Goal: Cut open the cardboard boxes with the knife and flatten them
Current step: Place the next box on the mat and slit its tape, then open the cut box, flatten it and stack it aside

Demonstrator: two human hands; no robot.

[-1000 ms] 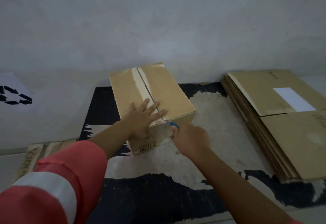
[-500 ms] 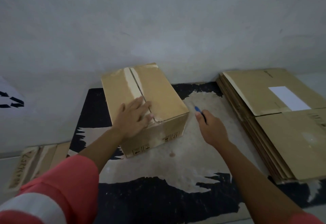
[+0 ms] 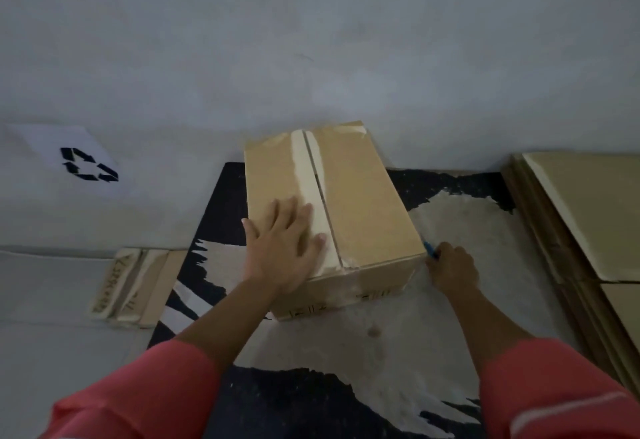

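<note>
Brown box (image 3: pixel 360 196) on the torn black mat (image 3: pixel 221 210), far end close to the grey wall (image 3: pixel 311 40). Closed on top, with a pale strip of tape (image 3: pixel 304 175) along the middle seam.

Left grip (image 3: pixel 282 248) flat on the near left part of the box top. Palm down, fingers straight and spread a little, tips at the tape. Holding nothing, just pressing. Left arm reaching forward out of a pink sleeve (image 3: pixel 138 390), wrist over the near top edge of the box.

Right grip (image 3: pixel 453 270) just beside the near right corner of the box, low by its side. Fingers curled tight round a blue knife (image 3: pixel 429 249), with only the blue tip poking out toward the corner. Touching the box or not: hard to tell. Blade too small to see. Back of the hand up, right arm stretched out of another pink sleeve (image 3: pixel 547 386).

Off to the right, well apart from the box, a pile of flat cardboard (image 3: pixel 588 213). To the left, a small flat piece of cardboard (image 3: pixel 138 286) with writing on it, and a white paper (image 3: pixel 88 163) with a black arrow sign.
</note>
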